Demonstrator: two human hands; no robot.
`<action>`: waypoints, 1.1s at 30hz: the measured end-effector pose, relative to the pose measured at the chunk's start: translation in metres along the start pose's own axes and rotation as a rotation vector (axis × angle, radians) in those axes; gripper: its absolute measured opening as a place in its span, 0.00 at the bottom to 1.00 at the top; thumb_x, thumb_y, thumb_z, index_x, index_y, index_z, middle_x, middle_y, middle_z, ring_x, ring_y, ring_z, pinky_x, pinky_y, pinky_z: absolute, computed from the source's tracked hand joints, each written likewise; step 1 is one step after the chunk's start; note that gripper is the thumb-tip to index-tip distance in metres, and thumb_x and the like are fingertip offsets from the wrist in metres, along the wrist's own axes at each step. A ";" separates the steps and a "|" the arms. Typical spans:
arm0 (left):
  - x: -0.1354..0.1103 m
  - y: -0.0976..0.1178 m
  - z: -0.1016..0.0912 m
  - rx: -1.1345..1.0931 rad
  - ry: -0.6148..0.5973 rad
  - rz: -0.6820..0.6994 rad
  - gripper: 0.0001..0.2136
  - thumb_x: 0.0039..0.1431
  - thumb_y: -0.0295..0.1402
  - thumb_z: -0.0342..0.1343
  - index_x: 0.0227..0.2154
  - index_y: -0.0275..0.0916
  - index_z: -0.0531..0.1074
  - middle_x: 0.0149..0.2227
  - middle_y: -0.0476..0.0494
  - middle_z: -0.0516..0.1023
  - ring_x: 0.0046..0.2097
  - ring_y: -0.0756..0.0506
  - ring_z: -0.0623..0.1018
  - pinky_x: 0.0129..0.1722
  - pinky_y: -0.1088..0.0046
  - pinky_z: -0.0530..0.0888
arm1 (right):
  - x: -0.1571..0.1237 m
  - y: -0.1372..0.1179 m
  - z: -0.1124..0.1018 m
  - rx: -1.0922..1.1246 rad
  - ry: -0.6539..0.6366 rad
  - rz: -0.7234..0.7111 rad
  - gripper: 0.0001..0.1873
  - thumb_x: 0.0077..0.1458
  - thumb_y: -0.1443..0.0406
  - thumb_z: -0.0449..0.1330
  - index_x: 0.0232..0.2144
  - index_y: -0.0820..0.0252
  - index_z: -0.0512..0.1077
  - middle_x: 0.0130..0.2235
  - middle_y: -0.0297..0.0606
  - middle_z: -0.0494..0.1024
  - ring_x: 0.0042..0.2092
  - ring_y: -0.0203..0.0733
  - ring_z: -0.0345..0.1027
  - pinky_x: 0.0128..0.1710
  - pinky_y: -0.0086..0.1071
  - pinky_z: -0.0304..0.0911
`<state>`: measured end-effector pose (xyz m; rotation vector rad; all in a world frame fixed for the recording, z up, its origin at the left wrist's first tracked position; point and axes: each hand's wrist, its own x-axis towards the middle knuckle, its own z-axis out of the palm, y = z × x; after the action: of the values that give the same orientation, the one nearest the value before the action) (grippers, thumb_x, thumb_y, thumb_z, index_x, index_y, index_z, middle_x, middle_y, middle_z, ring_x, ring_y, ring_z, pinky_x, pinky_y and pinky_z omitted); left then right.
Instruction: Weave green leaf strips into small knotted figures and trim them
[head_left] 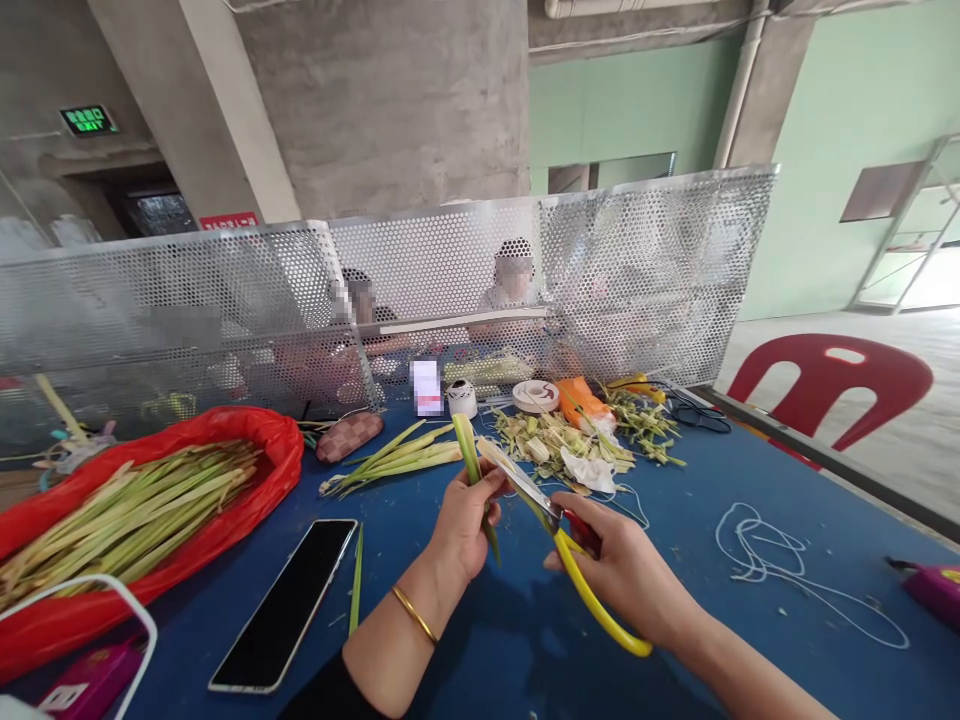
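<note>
My left hand [466,518] pinches a green leaf strip [466,446] that stands nearly upright, its lower end poking out below my fingers. In my right hand [611,550] is a pair of scissors [574,570] with yellow and red handles. The blades point up and left, slightly apart, with their tips close beside the strip; whether they touch it I cannot tell. Behind my hands lies a bundle of similar green stalks [405,458]. To its right spreads a heap of leaf trimmings [536,440] with a crumpled white tissue [589,470] on it.
A red bag [281,440] full of stalks lies left, near a smartphone [289,600] and a checkered pouch [349,437]. A tape roll [535,396] and a white container [462,398] stand before a perforated metal screen [435,260]. White string [772,545] lies right. People sit beyond the screen.
</note>
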<state>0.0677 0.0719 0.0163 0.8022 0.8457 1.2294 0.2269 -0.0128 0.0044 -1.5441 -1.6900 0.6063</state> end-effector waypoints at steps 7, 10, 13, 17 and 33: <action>0.002 0.001 -0.002 0.023 -0.022 0.027 0.17 0.31 0.33 0.71 0.23 0.36 0.69 0.24 0.49 0.74 0.26 0.51 0.75 0.14 0.81 0.53 | 0.000 0.000 -0.003 -0.012 0.018 0.039 0.22 0.47 0.55 0.63 0.46 0.53 0.72 0.28 0.30 0.69 0.29 0.38 0.59 0.28 0.29 0.57; 0.004 -0.001 -0.004 0.034 -0.019 0.055 0.17 0.31 0.33 0.71 0.24 0.36 0.70 0.23 0.50 0.74 0.26 0.52 0.74 0.15 0.82 0.55 | 0.000 0.001 -0.003 -0.042 0.024 0.020 0.23 0.47 0.55 0.64 0.46 0.53 0.72 0.28 0.30 0.70 0.29 0.39 0.59 0.28 0.29 0.57; 0.005 -0.003 -0.005 0.043 -0.019 0.072 0.17 0.32 0.34 0.71 0.24 0.36 0.70 0.23 0.50 0.74 0.26 0.52 0.74 0.15 0.81 0.55 | 0.000 0.003 -0.003 -0.048 0.023 0.002 0.23 0.46 0.55 0.64 0.46 0.52 0.72 0.28 0.31 0.69 0.28 0.39 0.60 0.28 0.30 0.57; 0.004 -0.004 -0.004 0.049 -0.019 0.071 0.16 0.32 0.33 0.71 0.25 0.36 0.70 0.23 0.49 0.74 0.26 0.52 0.74 0.15 0.81 0.55 | 0.000 0.004 -0.002 -0.039 0.015 0.003 0.25 0.47 0.54 0.64 0.47 0.52 0.71 0.29 0.30 0.69 0.29 0.39 0.60 0.28 0.30 0.57; 0.004 -0.005 -0.003 0.031 -0.032 0.040 0.17 0.31 0.34 0.71 0.24 0.36 0.69 0.23 0.50 0.74 0.25 0.51 0.74 0.14 0.81 0.54 | 0.000 0.003 0.000 0.020 0.003 0.014 0.23 0.47 0.54 0.64 0.46 0.54 0.72 0.27 0.29 0.67 0.28 0.38 0.58 0.28 0.28 0.57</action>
<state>0.0683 0.0751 0.0100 0.8651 0.8277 1.2383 0.2289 -0.0124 0.0018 -1.5430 -1.6672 0.6254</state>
